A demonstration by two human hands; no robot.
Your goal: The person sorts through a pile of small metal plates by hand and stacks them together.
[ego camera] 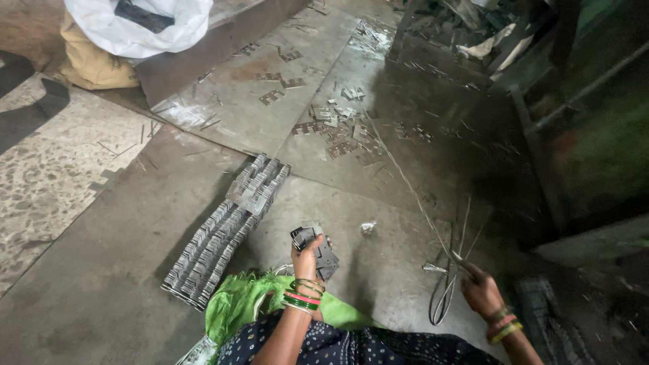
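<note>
Head view, looking down at a person seated on a floor of metal sheets (122, 270). The left hand (307, 257) is raised and closed around a small bundle of stamped metal pieces (318, 247), fingers wrapped tight with the pieces poking out above the thumb. The right hand (481, 289) is lower and to the right, pinched shut on a thin wire (416, 196) that runs from it up and away across the floor; a loose coil of wire (443, 297) lies just beside that hand.

Judging from how things lie, a good share of the gathering looks done: 2 long rows of stacked metal pieces (226, 233) sit packed edge to edge to the left of the left hand, near the green cloth (236, 304) over the person's lap. What seems left is the scattered loose pieces (341, 128) well apart from the hands, farther up the floor, with more strewn toward the far edge. The bundle in the left hand is not yet laid with the rows, and I cannot tell whether the wire already passes through it.

A white sack (135, 23) rests on a tan bag at the top left, and dark machinery fills the right side.
</note>
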